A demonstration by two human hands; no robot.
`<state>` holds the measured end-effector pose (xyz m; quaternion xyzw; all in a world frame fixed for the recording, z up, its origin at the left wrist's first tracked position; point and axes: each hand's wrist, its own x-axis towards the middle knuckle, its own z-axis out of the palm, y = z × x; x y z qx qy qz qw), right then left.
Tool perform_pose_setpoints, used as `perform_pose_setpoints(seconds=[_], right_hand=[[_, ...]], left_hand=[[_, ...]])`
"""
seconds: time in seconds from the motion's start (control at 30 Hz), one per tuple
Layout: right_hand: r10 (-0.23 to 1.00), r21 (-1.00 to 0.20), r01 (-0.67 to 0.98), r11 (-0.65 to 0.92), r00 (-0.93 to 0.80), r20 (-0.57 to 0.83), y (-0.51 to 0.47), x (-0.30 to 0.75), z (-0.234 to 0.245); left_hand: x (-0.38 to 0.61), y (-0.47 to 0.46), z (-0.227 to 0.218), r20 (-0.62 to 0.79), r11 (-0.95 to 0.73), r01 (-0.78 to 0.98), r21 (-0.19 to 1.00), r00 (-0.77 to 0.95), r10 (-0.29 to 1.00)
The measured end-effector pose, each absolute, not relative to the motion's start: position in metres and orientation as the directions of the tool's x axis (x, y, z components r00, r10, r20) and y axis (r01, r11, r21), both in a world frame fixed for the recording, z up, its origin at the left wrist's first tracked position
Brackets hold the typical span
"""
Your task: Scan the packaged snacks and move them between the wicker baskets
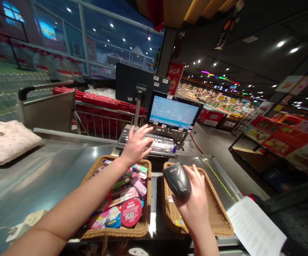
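My left hand (137, 145) hovers over the left side of a black keyboard (159, 141), fingers spread and holding nothing; I cannot tell whether a fingertip touches a key. In my right hand (196, 199) is a black barcode scanner (177, 180), held above the right wicker basket (218, 199). A few small packets lie in that basket, partly hidden by the hand. Under my left forearm, the left wicker basket (149, 199) is filled with small packaged goods, among them a round pink-red container (131, 212) and a pink box (138, 186).
Behind the keyboard stands a lit screen (173, 112), with a dark monitor back (140, 85) beside it. A pale bag (8, 142) lies on the metal counter (63, 160) at left, a power strip (33, 218) nearer me. Printed paper (255, 227) lies right. Shopping carts (103, 122) stand beyond.
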<state>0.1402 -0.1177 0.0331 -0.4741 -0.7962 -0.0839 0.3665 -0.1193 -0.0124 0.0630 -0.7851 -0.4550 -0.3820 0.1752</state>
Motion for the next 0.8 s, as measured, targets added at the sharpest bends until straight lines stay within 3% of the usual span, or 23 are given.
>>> perform_pose_setpoints(seconds=[0.8], right_hand=[[0.748, -0.322, 0.759, 0.566, -0.308, 0.588, -0.115, 0.101, 0.018]], left_hand=[[-0.172, -0.038, 0.039, 0.697, -0.436, 0.887, 0.154, 0.216, 0.684]])
